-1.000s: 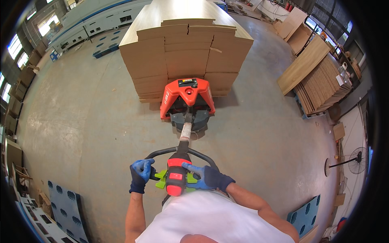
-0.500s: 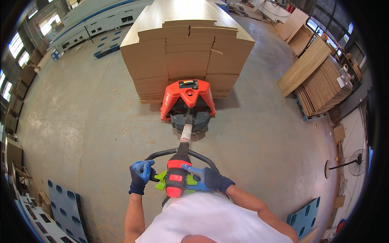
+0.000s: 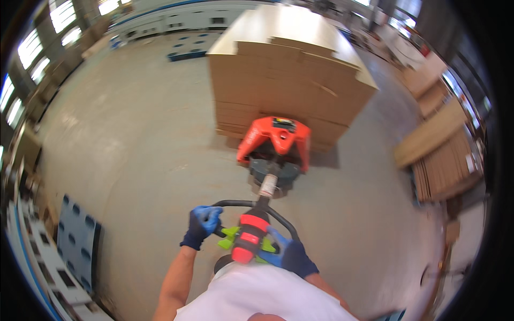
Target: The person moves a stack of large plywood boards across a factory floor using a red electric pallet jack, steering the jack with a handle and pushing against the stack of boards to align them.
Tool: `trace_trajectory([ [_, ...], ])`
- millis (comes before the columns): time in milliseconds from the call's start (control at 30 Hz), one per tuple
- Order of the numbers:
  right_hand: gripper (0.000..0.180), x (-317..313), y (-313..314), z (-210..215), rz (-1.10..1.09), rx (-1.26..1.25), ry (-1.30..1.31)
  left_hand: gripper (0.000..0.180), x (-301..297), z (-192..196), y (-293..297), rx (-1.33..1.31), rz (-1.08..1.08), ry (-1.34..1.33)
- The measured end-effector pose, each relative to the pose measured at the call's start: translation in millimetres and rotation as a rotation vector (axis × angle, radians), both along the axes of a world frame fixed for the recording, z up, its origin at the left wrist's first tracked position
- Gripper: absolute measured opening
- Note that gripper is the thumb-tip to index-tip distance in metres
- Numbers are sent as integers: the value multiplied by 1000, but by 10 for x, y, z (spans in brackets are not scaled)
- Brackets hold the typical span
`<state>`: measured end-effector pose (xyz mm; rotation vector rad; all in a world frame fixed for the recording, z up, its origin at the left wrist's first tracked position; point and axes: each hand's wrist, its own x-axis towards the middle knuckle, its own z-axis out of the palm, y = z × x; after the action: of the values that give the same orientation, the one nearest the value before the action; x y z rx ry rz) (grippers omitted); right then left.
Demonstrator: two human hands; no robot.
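A blue plastic pallet (image 3: 79, 243) lies flat on the grey concrete floor (image 3: 139, 139) at the left, and brown flat cardboard stacks (image 3: 444, 155) stand at the right.

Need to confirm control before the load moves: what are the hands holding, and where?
Both gloved hands grip the pallet truck's tiller handle: left hand on its left side, right hand on its right side.

One orange pallet truck (image 3: 276, 140), one stack of cardboard sheets (image 3: 289, 69) on it, two gloved hands, left hand (image 3: 202, 224), right hand (image 3: 286, 255), one blue pallet (image 3: 77, 241)
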<state>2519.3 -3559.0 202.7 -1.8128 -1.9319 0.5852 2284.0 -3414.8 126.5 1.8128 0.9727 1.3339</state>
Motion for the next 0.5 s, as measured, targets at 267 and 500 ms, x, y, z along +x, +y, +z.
trace_trajectory([
  [267,51,261,22,-127,64,-301,-18,21,136,-14,-96,295,108,180],
  [500,31,515,67,-418,11,-298,68,22,236,-25,91,334,54,-15],
])
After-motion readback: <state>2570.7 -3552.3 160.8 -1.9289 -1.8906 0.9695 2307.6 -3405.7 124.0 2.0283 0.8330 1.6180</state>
